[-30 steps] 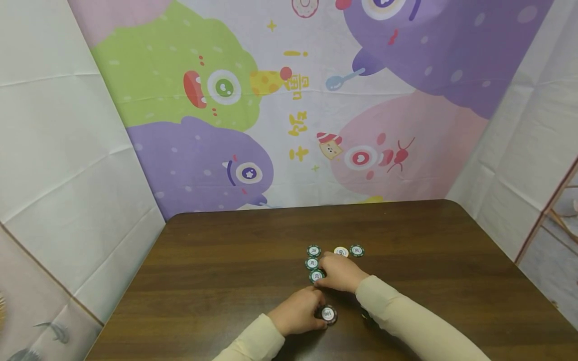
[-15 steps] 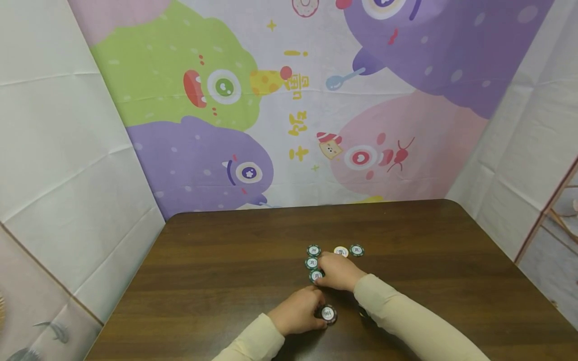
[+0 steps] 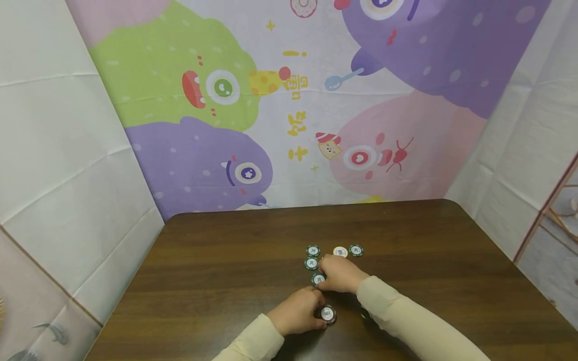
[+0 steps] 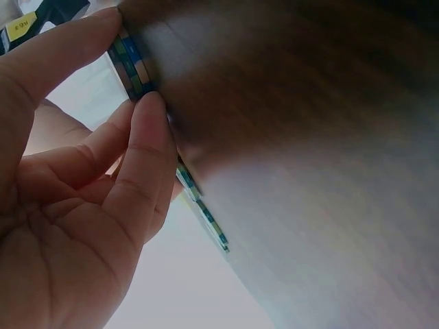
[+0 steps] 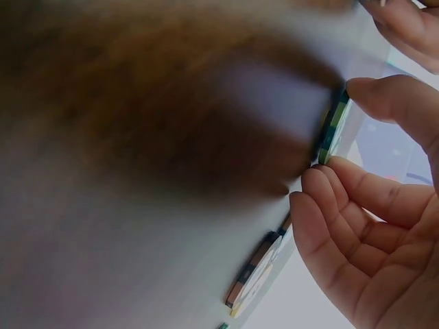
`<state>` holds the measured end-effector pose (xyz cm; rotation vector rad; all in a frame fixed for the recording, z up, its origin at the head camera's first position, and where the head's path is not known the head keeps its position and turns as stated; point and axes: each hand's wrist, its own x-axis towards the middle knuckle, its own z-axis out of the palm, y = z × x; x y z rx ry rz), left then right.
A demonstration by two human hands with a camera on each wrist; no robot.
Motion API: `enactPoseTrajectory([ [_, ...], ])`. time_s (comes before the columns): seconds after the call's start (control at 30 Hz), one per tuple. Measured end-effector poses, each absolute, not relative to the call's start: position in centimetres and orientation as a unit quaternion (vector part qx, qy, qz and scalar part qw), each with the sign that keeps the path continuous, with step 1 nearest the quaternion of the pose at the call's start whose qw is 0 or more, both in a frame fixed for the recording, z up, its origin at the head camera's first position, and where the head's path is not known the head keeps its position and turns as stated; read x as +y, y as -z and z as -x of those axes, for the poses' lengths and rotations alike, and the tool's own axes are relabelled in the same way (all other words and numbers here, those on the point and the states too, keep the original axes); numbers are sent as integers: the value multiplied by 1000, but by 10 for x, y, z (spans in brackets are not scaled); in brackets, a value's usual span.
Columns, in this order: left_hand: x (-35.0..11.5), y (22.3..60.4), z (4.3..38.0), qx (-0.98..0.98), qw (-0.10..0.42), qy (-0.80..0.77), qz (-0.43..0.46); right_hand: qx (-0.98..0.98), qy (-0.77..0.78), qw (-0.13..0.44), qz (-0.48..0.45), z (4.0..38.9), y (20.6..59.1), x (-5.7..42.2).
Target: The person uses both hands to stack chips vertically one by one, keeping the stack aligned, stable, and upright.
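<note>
In the head view my left hand [image 3: 298, 312] pinches a short stack of poker chips [image 3: 328, 314] near the front, topped by a dark one marked 100. Thumb and fingertips hold the stack's edge in the left wrist view, where green and blue bands show. Just beyond, my right hand [image 3: 341, 274] pinches a green poker chip [image 3: 318, 280] between thumb and index finger; its green edge shows in the right wrist view. Behind that chip two more green chips, a nearer one [image 3: 311, 263] and a farther one [image 3: 313, 250], lie in a column on the table.
Past the right hand's knuckles lie a pale yellow-edged chip [image 3: 340, 251] and another green chip [image 3: 356, 250], side by side. The brown wooden table [image 3: 226, 260] runs back to a cartoon-printed cloth [image 3: 289, 185]. A dark object [image 3: 365, 314] shows under the right sleeve.
My right hand has drawn the pinched green chip slightly toward me, opening a gap to the column behind. The left hand and its stack stay in place.
</note>
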<state>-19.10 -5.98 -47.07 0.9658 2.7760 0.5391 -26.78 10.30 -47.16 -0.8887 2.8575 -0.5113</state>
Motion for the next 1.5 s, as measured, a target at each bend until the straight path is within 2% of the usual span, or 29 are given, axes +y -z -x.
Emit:
enactPoseTrajectory([
  [0.67,-59,471,191,930,73,-166,-319,932,197,51,299,251,467,134],
  [0.8,-59,471,191,930,68,-164,-321,932,194,37,303,244,464,140],
  [1.5,-59,472,191,929,68,-166,-322,916,204,49,341,206,458,150],
])
